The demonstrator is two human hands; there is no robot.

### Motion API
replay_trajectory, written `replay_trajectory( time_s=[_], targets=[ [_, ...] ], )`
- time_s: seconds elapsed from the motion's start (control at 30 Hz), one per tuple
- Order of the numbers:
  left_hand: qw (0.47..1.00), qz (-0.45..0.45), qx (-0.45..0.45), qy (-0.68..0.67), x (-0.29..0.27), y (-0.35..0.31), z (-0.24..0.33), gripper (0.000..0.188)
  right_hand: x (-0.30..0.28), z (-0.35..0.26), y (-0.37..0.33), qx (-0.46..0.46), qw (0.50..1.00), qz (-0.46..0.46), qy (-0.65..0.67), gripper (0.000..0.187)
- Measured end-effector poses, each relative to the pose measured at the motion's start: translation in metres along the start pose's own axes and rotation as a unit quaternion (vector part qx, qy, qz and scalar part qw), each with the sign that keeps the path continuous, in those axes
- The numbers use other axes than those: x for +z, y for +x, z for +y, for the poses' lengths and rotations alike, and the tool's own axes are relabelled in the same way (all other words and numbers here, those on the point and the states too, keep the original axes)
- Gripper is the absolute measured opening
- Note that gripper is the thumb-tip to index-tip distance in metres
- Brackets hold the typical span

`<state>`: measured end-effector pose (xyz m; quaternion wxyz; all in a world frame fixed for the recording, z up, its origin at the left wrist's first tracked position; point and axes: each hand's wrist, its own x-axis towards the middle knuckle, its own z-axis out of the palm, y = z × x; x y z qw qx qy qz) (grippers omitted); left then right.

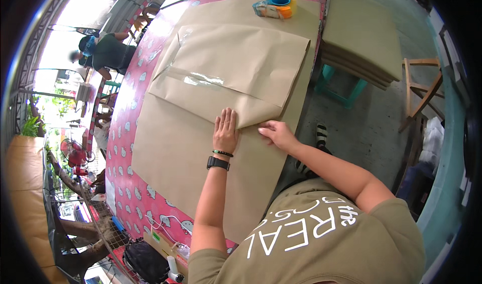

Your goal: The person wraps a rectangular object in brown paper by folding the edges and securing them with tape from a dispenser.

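A large sheet of brown kraft paper [170,138] covers much of the table. On it lies a flat parcel of folded brown paper [236,58], with strips of clear tape [193,77] shining across it. My left hand [226,131] is pressed flat at the parcel's near folded edge, its fingers stretched out and side by side. Just to its right, my right hand [278,135] has bent fingers at the fold's near right corner, thumb and forefinger pinching the paper there. Its lower fingertips are partly hidden.
An orange tape dispenser [275,6] sits at the sheet's far end. Pink patterned cloth [128,148] covers the table. To the right, stacked brown boards [359,38] rest on a green stool [346,90], near a wooden chair frame [422,88]. Another person [110,53] works at far left.
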<state>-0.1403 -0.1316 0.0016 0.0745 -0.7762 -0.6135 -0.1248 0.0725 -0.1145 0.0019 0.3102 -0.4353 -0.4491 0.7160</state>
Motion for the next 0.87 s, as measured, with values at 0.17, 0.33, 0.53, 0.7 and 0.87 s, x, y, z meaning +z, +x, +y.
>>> replay_trajectory(
  time_s=[0.17, 0.33, 0.53, 0.7, 0.87],
  targets=[
    [0.997, 0.068, -0.020, 0.003, 0.007, -0.003, 0.021, 0.050, 0.053, 0.008, 0.036, 0.071, 0.968, 0.029, 0.237, 0.023],
    [0.993, 0.108, -0.044, -0.001, 0.009, -0.002, 0.031, 0.042, 0.056, 0.010, 0.043, 0.070, 0.952, 0.073, 0.290, 0.016],
    [0.993, 0.109, -0.048, -0.008, 0.009, -0.004, 0.033, 0.048, 0.003, 0.004, 0.039, 0.072, 0.955, 0.091, 0.275, 0.015],
    [0.992, 0.107, -0.059, -0.030, 0.013, -0.005, 0.030, 0.056, -0.064, -0.005, 0.020, 0.027, 0.949, 0.132, 0.285, 0.028],
    [0.994, 0.016, -0.096, -0.059, 0.009, 0.005, 0.033, 0.057, -0.172, -0.021, 0.017, -0.102, 0.974, 0.201, 0.024, 0.026]
  ],
)
